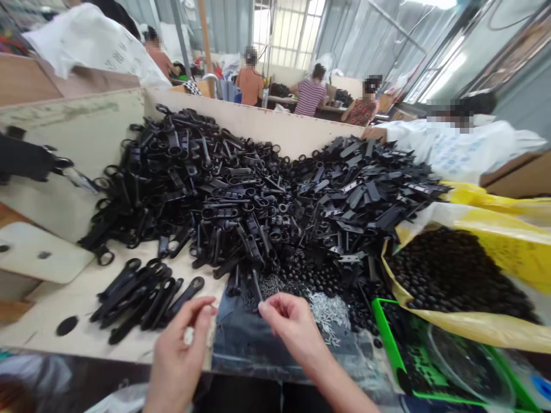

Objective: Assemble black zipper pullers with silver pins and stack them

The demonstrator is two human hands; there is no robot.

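Observation:
A big heap of black plastic parts with ring ends fills the work table. My left hand is at the table's near edge, its fingers pinched together near a small bundle of black parts. My right hand is beside it, thumb and forefinger pinched on a thin metal pin held just above a scatter of small silver pins. What the left fingers hold, if anything, is too small to make out.
A yellow bag of small black beads lies at the right over a green tray. A dark cloth lies under my hands. Cream board walls fence the table. Several people sit at far tables.

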